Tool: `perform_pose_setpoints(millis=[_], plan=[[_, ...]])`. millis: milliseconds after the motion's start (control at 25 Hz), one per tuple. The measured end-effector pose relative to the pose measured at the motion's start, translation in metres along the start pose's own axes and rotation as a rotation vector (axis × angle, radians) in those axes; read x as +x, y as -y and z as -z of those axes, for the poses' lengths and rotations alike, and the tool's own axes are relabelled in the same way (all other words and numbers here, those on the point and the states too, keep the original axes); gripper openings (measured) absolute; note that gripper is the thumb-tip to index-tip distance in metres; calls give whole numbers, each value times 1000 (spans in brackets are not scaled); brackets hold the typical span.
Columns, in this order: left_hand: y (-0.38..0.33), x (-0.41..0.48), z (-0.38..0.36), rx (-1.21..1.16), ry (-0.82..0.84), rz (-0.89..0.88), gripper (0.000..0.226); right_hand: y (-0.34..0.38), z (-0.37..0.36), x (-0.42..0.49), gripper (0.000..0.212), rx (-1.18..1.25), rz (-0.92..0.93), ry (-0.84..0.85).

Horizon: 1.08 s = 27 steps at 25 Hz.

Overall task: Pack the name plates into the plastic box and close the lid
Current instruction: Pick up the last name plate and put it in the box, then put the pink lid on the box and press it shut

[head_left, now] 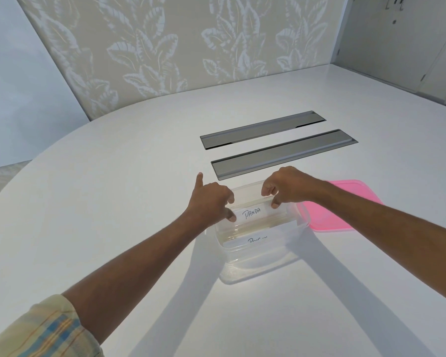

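Hands, left hand (211, 199) and right hand (285, 185), pinch the PANDA name plate (252, 213) at its ends, seating it inside the plastic box (255, 269); next probably fetch pink lid (345, 210) beside box.

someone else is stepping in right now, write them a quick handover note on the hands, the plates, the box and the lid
Left hand: fingers pinching the left end of the clear acrylic name plate marked PANDA; index finger points away.
Right hand: pinching the same plate's right end.
Both are lowering it into the clear rectangular plastic box on the white table.
Done: another name plate already lies inside, its label partly hidden.
Left: seat the PANDA plate, then fit the pink plastic lid, lying right of the box.
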<state>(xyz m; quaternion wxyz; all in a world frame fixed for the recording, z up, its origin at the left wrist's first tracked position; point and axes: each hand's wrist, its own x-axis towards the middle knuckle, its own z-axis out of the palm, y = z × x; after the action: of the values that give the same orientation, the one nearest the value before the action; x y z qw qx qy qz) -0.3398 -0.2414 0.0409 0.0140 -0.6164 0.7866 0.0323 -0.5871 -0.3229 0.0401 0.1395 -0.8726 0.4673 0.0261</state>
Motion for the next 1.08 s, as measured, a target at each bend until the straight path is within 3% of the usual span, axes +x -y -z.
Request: perform_pose_setpoints(millis=[200, 320, 520, 720, 920, 1080], plan=[[-34, 6, 24, -156, -290, -31, 26, -15, 24, -23, 32, 376, -79, -168], [-76, 12, 37, -277, -337, -60, 29, -32, 37, -49, 22, 467, -149, -314], [-160, 25, 31, -480, -252, -182, 47, -76, 35, -98, 5, 444, -346, -474], [-229, 38, 1, -482, -83, -252, 54, -125, 17, -135, 1, 493, -556, -545], [-254, 56, -40, -422, 45, -234, 51, -165, -11, -156, 7, 493, -737, -551], [-256, 64, -62, -374, 110, -227, 48, -180, -30, -162, 25, 388, -947, -478]])
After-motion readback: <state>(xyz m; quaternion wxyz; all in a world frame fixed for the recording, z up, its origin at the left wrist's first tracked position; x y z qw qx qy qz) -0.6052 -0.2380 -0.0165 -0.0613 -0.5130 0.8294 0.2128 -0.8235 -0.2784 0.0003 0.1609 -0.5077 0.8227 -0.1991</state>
